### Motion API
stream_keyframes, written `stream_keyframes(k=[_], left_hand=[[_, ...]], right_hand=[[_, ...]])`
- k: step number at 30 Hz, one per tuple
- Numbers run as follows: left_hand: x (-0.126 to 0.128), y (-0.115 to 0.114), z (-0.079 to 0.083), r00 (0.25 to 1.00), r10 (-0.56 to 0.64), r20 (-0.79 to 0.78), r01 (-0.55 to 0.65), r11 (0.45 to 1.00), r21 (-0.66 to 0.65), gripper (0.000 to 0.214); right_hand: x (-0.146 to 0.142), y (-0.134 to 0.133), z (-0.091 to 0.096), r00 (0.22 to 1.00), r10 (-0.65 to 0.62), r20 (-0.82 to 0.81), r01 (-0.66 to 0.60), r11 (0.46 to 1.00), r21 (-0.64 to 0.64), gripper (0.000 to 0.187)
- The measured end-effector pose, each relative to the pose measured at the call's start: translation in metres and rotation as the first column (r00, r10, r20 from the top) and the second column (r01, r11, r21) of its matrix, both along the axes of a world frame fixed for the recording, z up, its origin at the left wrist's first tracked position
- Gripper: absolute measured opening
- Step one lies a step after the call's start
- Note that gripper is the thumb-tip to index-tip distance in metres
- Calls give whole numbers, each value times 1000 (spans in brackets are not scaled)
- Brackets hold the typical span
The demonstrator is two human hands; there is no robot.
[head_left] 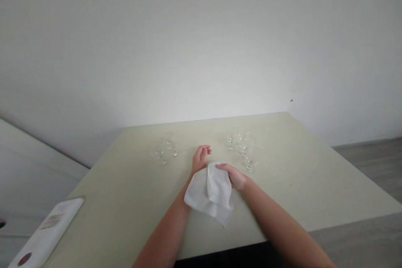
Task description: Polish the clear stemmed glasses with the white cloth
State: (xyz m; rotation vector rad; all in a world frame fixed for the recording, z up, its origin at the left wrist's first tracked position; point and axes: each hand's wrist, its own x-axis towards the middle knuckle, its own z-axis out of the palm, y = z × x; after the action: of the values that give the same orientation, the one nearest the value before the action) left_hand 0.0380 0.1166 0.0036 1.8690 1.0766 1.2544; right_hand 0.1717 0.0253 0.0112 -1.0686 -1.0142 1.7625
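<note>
My right hand (235,176) is closed on a white cloth (210,194) that hangs down over the pale table (132,192). Just left of it my left hand (200,157) reaches forward with its fingers curled; I see nothing in it, and the cloth touches its wrist. One small group of clear glasses (165,148) stands beyond my left hand. Another group of clear glasses (244,148) stands just beyond my right hand.
A white flat packet (47,234) with a label lies at the table's near left corner. A plain white wall rises behind the table. Grey floor (370,163) shows to the right of the table.
</note>
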Motion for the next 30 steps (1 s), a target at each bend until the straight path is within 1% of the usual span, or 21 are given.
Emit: stream_keyframes(k=[1,2,3,4,5,7,8,9,10,12,14,16,18,20,22,24,26,28,29,30], left_hand=[[-8,0,5,989,118,89,-116,993,-21,37],[-16,-1,10,969,200,148,-200,980,-14,37],[-23,-3,15,951,248,183,-255,967,18,37],[-28,-6,19,952,245,185,-260,964,63,37],[-30,-11,22,970,193,150,-210,971,114,37],[-28,-20,25,1000,29,2,-29,984,174,33],[-24,-24,25,995,-44,-84,59,983,176,28],[-19,-27,25,983,-94,-158,120,978,168,24],[-14,-29,24,970,-117,-212,153,975,161,23],[-7,-30,23,956,-112,-272,162,972,169,21],[-4,-28,20,954,-85,-287,141,973,182,18],[-4,-26,18,952,-62,-300,122,975,184,24],[-5,-25,17,941,-42,-335,112,975,191,30],[-7,-26,18,928,-17,-371,102,973,209,20],[-9,-28,20,933,-14,-361,103,968,229,9],[-11,-32,24,951,-77,-300,155,956,248,4],[-12,-38,26,954,-171,-246,238,932,273,3],[-12,-45,27,940,-236,-247,305,904,298,4],[-10,-49,27,932,-248,-263,325,893,311,6],[-9,-53,26,925,-254,-281,341,881,328,6]], right_hand=[[0,2,0,997,-57,-50,56,998,-20,41],[0,5,-1,990,-106,-90,104,994,-31,43],[-1,7,-1,982,-143,-122,141,990,-31,44],[-3,8,-1,975,-163,-150,163,987,-15,45],[-4,9,-1,970,-170,-173,175,985,13,46],[-8,11,0,967,-163,-194,182,979,87,47],[-9,12,0,967,-164,-192,191,974,126,47],[-10,13,0,968,-170,-185,200,967,159,48],[-10,14,0,968,-179,-173,210,961,182,49],[-9,16,-2,970,-202,-133,226,954,196,50],[-7,18,-4,974,-211,-78,223,957,185,50],[-6,19,-7,976,-216,-32,218,962,166,49],[-6,21,-11,976,-215,-27,216,964,157,46],[-6,22,-16,977,-207,-49,212,964,157,44],[-6,24,-19,978,-196,-64,205,963,176,42],[-4,24,-21,983,-182,-28,183,957,227,38],[1,24,-21,978,-200,65,169,930,326,31],[4,23,-20,960,-225,167,140,901,411,21],[5,23,-20,952,-230,199,130,900,417,15],[5,22,-20,950,-224,217,125,911,393,11]])
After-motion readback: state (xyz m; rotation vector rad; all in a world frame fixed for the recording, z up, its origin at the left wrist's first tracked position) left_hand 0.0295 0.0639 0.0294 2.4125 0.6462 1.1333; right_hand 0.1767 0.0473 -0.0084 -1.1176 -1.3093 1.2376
